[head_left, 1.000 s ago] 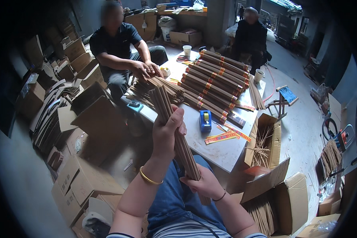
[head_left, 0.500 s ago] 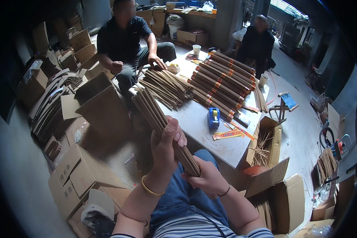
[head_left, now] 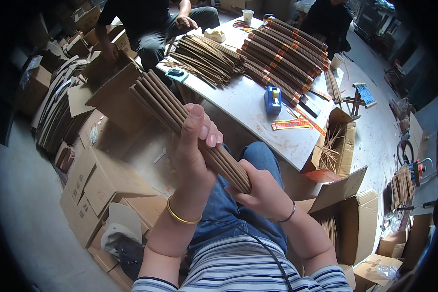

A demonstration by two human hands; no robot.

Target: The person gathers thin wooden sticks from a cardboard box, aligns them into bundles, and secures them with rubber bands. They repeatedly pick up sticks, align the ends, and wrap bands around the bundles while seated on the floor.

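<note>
1. The bundle of thin brown sticks (head_left: 190,129) is held above the lap, near the worktop (head_left: 248,104).
2. Left hand (head_left: 194,155) fingers are wrapped round mid-length; right hand (head_left: 263,192) cups the near end.
3. The sticks are judged light, stiff, brittle and loose: a full encircling grip is advised.

Soft daylight, sharp centre, dark fisheye rim

Striped shirt, jeans, gold bangle (head_left: 182,217), thin bracelet (head_left: 288,214).

i count two hands on one bundle of brown sticks (head_left: 180,117); two paper cups (head_left: 248,14), one blue tape dispenser (head_left: 273,99), one white tape dispenser (head_left: 215,35), two other people (head_left: 146,19).
</note>
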